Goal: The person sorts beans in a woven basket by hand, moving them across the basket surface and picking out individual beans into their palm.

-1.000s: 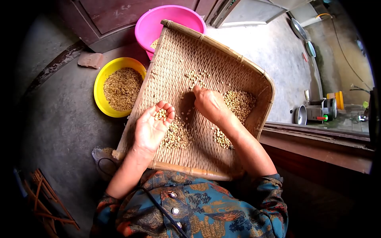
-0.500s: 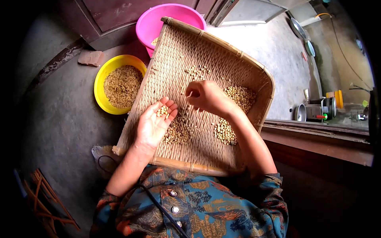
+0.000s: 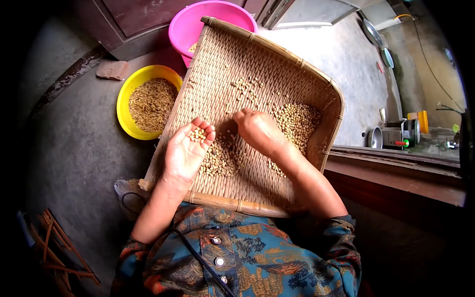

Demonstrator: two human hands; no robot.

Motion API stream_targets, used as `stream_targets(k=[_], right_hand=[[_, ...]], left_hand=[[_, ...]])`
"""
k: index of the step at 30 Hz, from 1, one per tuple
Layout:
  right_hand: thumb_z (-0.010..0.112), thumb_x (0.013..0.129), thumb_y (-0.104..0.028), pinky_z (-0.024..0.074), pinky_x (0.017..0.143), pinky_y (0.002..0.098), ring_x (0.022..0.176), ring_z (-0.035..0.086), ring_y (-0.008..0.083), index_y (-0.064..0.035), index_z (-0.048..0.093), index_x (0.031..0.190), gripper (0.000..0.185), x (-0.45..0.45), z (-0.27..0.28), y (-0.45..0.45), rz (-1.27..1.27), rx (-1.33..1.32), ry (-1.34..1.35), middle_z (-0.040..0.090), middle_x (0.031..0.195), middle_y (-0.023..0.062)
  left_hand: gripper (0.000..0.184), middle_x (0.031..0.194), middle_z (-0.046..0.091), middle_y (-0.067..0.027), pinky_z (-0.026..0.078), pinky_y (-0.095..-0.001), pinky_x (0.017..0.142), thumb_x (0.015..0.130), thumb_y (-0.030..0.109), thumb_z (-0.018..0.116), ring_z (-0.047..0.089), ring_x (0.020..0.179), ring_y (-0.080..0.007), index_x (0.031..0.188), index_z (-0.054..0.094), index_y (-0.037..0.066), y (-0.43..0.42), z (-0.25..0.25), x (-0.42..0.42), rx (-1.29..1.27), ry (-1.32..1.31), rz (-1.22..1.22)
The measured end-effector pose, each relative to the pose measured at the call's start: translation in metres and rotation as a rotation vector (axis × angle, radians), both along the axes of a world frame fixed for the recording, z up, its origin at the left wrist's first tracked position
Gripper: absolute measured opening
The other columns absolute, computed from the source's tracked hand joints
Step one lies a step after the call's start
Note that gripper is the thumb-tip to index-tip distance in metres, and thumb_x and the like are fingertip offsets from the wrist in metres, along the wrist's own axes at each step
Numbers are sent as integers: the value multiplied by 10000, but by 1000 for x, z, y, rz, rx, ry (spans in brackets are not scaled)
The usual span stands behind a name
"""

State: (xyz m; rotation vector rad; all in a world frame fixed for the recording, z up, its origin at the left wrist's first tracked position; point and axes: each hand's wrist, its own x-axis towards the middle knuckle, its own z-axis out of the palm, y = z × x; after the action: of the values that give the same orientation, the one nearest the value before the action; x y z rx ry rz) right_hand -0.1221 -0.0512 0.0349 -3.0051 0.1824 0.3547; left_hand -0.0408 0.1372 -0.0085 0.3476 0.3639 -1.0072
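Observation:
My left hand lies palm up and cupped over the left part of a woven bamboo tray, with a small heap of pale soybeans on its fingers. Just right of it, my right hand is low over the weave, fingertips curled together and pointing down; whatever they pinch is hidden. Below and between the hands is a pile of mixed soybeans. A larger pile of soybeans lies on the right, partly covered by my right forearm. Loose soybeans are scattered farther up.
A yellow basin of brownish beans or grain stands on the floor at left. Behind the tray is a pink basin with some pale beans. A brick lies near the door. Wooden sticks are at lower left.
My right hand has lowered toward the tray, turning so its fingertips point down. The left hand has shifted slightly left and still bears its beans. The view has moved slightly.

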Motion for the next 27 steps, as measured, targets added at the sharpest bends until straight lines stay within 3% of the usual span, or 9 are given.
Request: stream_targets(k=[3,4,11,14,17,18,22,23,27], right_hand=[[588,871,-43,556,619,312,672,641,178,-14,637,941,90,4,26,-3,-123,662,-76,650,816,116],[629,860,-64,562,636,309,697,653,178,-21,660,945,100,9,47,5,-189,706,-22,675,837,112],[601,800,-35,554,634,341,654,634,235,-18,644,838,60,7,-13,13,39,143,-163,651,799,152],[621,783,-33,552,647,332,652,634,234,-5,633,836,61,11,-2,5,-88,301,-54,652,785,144],[658,829,-67,565,687,300,756,675,191,0,646,905,102,13,43,5,-265,922,-20,679,836,119],[638,867,-84,578,737,292,797,685,189,-20,655,964,117,14,49,4,-171,726,-71,693,871,121],[637,842,-44,588,683,328,755,683,214,-32,657,957,117,-2,15,3,-102,424,120,690,869,130],[617,827,-35,571,611,360,702,671,242,-35,625,930,103,-10,-13,5,3,372,-59,665,798,142],[569,832,-59,527,544,390,630,642,277,-20,547,892,75,-14,-14,14,92,248,-172,614,698,148]], left_hand=[[248,1042,572,-162,480,-410,935,952,137,477,563,1008,-280,1105,530,-52,-4,11,-2,132,-6,14],[250,1037,575,-161,480,-408,934,952,138,478,565,1005,-279,1108,530,-51,-4,11,-3,122,7,16],[257,1042,576,-161,481,-396,928,953,144,478,565,1006,-277,1117,530,-47,1,1,1,19,13,-10],[253,1057,571,-161,482,-394,923,951,138,477,563,1011,-277,1116,531,-46,2,1,1,48,3,-9],[248,1060,571,-160,480,-391,922,948,130,483,562,1014,-274,1119,531,-43,-2,6,-2,65,-3,0],[246,1059,572,-159,479,-390,922,947,128,485,561,1014,-272,1120,530,-42,-2,7,-2,65,-9,1],[243,1055,563,-164,473,-390,927,948,126,491,548,1018,-268,1117,521,-46,-1,11,-1,49,60,-28],[244,1056,562,-163,473,-391,927,949,127,488,548,1017,-270,1117,520,-48,-1,10,-1,41,67,-20],[253,1060,561,-163,476,-393,925,953,132,476,551,1016,-277,1119,519,-55,2,1,1,34,61,-3]])
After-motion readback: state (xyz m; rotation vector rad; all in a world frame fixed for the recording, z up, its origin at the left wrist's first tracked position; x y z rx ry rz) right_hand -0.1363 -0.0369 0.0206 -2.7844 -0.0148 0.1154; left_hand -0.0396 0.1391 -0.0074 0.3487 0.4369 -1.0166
